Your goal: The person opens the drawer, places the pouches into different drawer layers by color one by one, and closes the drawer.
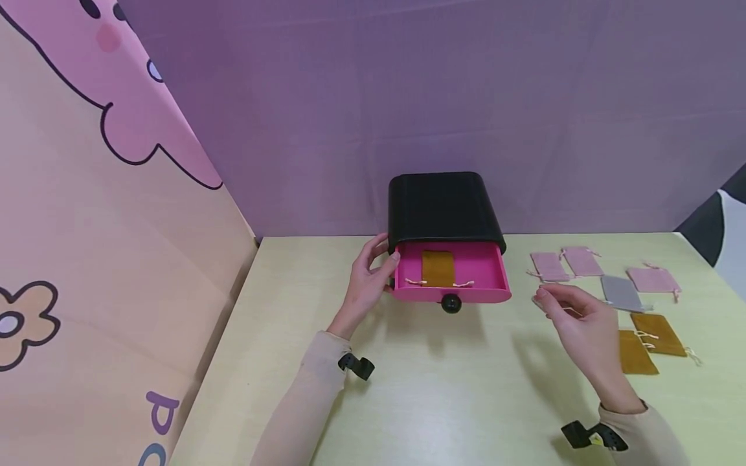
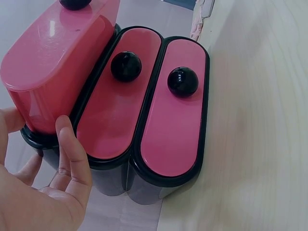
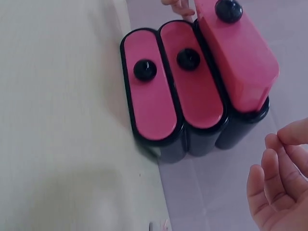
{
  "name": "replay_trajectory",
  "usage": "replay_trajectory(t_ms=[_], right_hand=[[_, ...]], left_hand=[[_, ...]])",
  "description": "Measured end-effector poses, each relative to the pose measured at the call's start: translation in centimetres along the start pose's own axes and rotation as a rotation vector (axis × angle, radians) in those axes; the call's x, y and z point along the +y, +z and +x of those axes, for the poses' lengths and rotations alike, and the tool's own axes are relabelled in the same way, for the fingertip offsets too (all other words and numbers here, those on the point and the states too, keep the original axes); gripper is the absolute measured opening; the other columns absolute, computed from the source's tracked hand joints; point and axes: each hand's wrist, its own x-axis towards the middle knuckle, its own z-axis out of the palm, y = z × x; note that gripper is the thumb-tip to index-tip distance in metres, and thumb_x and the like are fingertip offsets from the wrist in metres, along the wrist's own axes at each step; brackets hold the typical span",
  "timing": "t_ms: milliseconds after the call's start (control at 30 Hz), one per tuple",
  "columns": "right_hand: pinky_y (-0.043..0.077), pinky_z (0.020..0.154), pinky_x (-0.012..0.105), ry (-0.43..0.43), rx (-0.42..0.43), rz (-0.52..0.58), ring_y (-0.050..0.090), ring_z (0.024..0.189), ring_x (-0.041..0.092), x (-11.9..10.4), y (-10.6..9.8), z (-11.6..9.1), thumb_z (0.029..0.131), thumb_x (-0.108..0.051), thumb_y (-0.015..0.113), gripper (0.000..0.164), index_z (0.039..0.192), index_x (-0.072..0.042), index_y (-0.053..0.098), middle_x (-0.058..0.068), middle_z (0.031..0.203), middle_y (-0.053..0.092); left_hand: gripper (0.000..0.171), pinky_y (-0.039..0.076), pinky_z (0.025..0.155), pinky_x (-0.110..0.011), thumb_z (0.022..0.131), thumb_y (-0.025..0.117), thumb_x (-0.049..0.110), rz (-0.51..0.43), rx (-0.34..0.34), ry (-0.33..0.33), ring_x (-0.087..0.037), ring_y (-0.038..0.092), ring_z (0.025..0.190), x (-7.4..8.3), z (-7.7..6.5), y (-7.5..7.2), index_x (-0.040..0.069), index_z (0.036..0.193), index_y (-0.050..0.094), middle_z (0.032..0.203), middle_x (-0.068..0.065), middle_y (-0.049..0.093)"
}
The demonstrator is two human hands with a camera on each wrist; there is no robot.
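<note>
In the open drawer (image 1: 480, 296) lies a brown pouch (image 1: 438, 268); the left hand (image 1: 366, 282) grips the drawer's side. The right hand (image 1: 587, 333) brings thumb and finger together, catch unclear; loading seems underway, likely calling for another of the loose pouches (image 1: 654, 280).

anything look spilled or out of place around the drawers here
Nothing stands out as spilled or damaged. The top drawer sits open with a mustard pouch inside, and the other pouches on the table lie at uneven angles, but neither looks wrong.
</note>
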Motion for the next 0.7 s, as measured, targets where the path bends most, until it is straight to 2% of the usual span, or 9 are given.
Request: replay_trajectory(t_ms=[167, 433, 700], right_hand=[[0.048, 0.062, 0.010, 0.011, 0.017, -0.056, 0.064, 0.073, -0.012, 1.5, -0.7, -0.2, 0.101, -0.017, 0.074, 0.025, 0.117, 0.002, 0.078, -0.041, 0.086, 0.066], [0.047, 0.058, 0.015, 0.057, -0.001, -0.097, 0.064, 0.070, -0.010, 2.8, -2.1, -0.6, 0.101, -0.022, 0.074, 0.029, 0.117, 0.002, 0.077, -0.039, 0.080, 0.065], [0.042, 0.055, 0.015, 0.045, 0.058, -0.234, 0.055, 0.067, -0.023, 4.2, -3.8, -0.4, 0.100, -0.025, 0.074, 0.027, 0.114, -0.003, 0.080, -0.051, 0.075, 0.055]], left_hand=[[0.057, 0.061, 0.064, -0.025, 0.107, 0.065, 0.025, -0.007, -0.005, 0.003, -0.034, 0.076, 0.103, -0.1, 0.1, -0.1, 0.023, 0.160, 0.046, 0.157, -0.015, 0.053], [0.057, 0.061, 0.064, -0.025, 0.107, 0.065, 0.025, -0.019, 0.000, 0.008, -0.036, 0.076, 0.106, 0.1, 0.1, -0.2, 0.024, 0.160, 0.046, 0.157, -0.014, 0.053], [0.057, 0.062, 0.065, -0.027, 0.106, 0.066, 0.027, 0.006, 0.000, 0.000, -0.034, 0.077, 0.102, 0.1, 0.1, -0.1, 0.024, 0.159, 0.047, 0.158, -0.014, 0.052]])
